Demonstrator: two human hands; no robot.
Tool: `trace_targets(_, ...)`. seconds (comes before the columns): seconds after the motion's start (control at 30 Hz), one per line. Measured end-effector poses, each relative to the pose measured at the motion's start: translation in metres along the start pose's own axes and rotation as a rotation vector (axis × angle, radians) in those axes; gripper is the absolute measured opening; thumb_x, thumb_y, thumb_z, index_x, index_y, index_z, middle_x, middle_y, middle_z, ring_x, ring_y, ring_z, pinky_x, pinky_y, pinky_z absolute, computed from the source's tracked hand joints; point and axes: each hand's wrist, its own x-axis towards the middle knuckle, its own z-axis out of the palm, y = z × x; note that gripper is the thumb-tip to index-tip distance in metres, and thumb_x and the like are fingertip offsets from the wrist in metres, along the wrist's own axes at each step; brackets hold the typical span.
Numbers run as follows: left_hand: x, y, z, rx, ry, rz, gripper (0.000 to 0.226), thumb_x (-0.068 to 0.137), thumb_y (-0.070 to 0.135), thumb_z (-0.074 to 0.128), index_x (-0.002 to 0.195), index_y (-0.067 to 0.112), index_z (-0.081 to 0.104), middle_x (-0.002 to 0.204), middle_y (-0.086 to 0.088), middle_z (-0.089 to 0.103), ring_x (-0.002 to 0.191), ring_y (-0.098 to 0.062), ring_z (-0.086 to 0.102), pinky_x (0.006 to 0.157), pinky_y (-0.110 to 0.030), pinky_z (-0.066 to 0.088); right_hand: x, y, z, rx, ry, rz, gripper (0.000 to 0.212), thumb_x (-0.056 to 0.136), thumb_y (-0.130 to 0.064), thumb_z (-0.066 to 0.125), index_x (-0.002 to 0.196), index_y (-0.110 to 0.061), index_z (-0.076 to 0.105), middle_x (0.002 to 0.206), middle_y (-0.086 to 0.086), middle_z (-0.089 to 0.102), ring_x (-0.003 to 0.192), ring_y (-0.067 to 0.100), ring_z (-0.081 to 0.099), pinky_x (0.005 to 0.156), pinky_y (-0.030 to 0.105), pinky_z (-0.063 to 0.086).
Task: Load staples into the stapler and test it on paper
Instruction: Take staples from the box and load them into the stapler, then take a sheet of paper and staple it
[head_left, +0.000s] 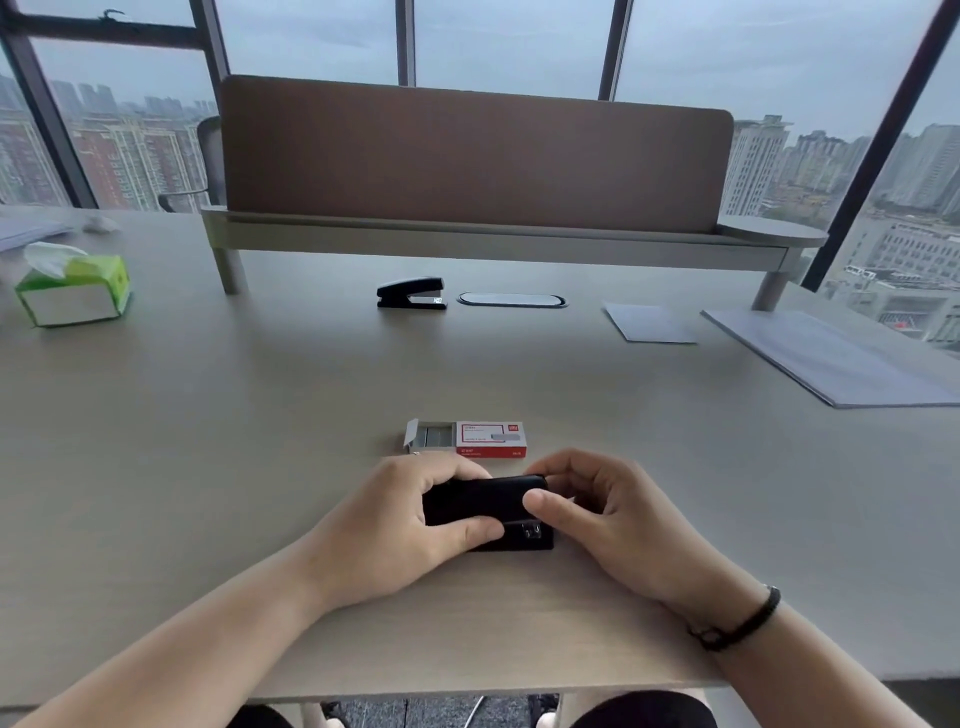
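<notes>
A black stapler (493, 506) rests on the desk near the front edge, held from both sides. My left hand (400, 525) wraps its left end, thumb along the front. My right hand (608, 514) pinches its right end with thumb and fingers. Just behind lies a red and white staple box (491, 439), its tray slid out to the left with grey staples (435, 435) showing. A second black stapler (412, 292) stands farther back at the desk's middle. Sheets of paper lie at the right: a small one (649, 323) and a larger stack (841, 364).
A green tissue box (72, 291) sits at the far left. A brown divider panel (467, 156) on a raised shelf crosses the back of the desk, with an oval cable grommet (511, 300) in front of it. The desk's front edge (467, 688) is close to my body.
</notes>
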Motion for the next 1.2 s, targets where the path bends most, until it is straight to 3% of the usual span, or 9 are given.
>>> trace_targets(0.17,0.01,0.0,-0.006,-0.072,0.046,0.002,0.023,0.077,0.043,0.078,0.098,0.038,0.072,0.097,0.014,0.072,0.086,-0.008,0.068,0.076,-0.021,0.055,0.006,0.002,-0.007,0.061,-0.019,0.033,0.028,0.078,-0.048,0.073,0.099,-0.029,0.073,0.094,0.004,0.078,0.09,0.035,0.069,0.083,0.049,0.055)
trace_targets(0.3,0.035,0.01,-0.008,-0.179,0.085,0.017,0.029,0.074,0.047,0.072,0.097,0.029,0.075,0.091,0.007,0.075,0.084,-0.013,0.07,0.079,-0.026,0.057,0.018,0.002,-0.025,0.081,0.012,0.063,0.026,0.075,-0.05,0.076,0.096,-0.034,0.074,0.091,-0.002,0.077,0.077,0.012,0.065,0.074,0.031,0.053)
trace_targets(0.47,0.097,0.027,-0.006,-0.224,0.108,0.003,0.008,0.085,0.026,0.074,0.091,0.022,0.075,0.083,-0.004,0.076,0.078,-0.023,0.071,0.074,-0.035,0.058,0.056,0.017,-0.063,0.049,0.181,0.108,0.016,0.079,-0.034,0.079,0.094,-0.028,0.075,0.09,0.005,0.074,0.073,0.014,0.065,0.068,0.031,0.052)
trace_targets(0.57,0.147,0.035,0.004,-0.203,0.104,0.006,0.003,0.086,0.019,0.074,0.088,0.019,0.076,0.076,-0.003,0.075,0.07,-0.015,0.068,0.075,-0.041,0.058,0.085,0.032,-0.094,0.025,0.297,0.161,0.013,0.082,-0.024,0.077,0.094,-0.023,0.073,0.084,0.005,0.073,0.07,0.014,0.063,0.064,0.032,0.051)
trace_targets(0.77,0.25,0.036,0.037,-0.184,0.059,-0.165,0.011,0.089,0.021,0.069,0.094,0.013,0.072,0.085,-0.009,0.075,0.074,-0.016,0.07,0.079,-0.03,0.06,0.148,0.073,-0.16,-0.194,0.493,0.256,0.02,0.084,-0.031,0.075,0.1,-0.021,0.07,0.091,-0.001,0.073,0.07,0.011,0.063,0.055,0.023,0.047)
trace_targets(0.9,0.317,0.015,0.064,-0.295,0.046,-0.334,0.014,0.088,0.014,0.067,0.101,0.007,0.068,0.092,-0.011,0.071,0.081,-0.02,0.069,0.088,-0.037,0.06,0.184,0.106,-0.199,-0.42,0.525,0.308,0.029,0.084,-0.038,0.072,0.109,-0.024,0.068,0.104,-0.007,0.071,0.095,0.012,0.067,0.079,0.028,0.052)
trace_targets(1.0,0.357,0.006,0.085,-0.417,0.065,-0.456,0.004,0.087,0.006,0.062,0.091,0.007,0.063,0.091,-0.013,0.064,0.078,-0.024,0.063,0.09,-0.038,0.059,0.205,0.128,-0.217,-0.554,0.499,0.35,0.036,0.087,-0.042,0.066,0.119,-0.026,0.064,0.123,-0.008,0.067,0.116,0.015,0.06,0.094,0.032,0.048)
trace_targets(1.1,0.391,-0.001,0.105,-0.478,0.102,-0.517,0.016,0.088,-0.002,0.057,0.077,0.009,0.054,0.082,-0.014,0.057,0.071,-0.025,0.057,0.087,-0.036,0.055,0.22,0.142,-0.223,-0.621,0.476,0.38,0.038,0.09,-0.046,0.061,0.123,-0.028,0.062,0.127,-0.004,0.065,0.116,0.019,0.059,0.09,0.032,0.047)
trace_targets(1.2,0.416,-0.008,0.119,-0.462,0.182,-0.55,0.009,0.085,-0.001,0.055,0.08,0.004,0.06,0.073,-0.01,0.062,0.071,-0.027,0.066,0.088,-0.043,0.06,0.231,0.155,-0.225,-0.669,0.452,0.38,0.041,0.09,-0.048,0.057,0.125,-0.028,0.062,0.115,0.001,0.07,0.111,0.023,0.061,0.084,0.032,0.048)
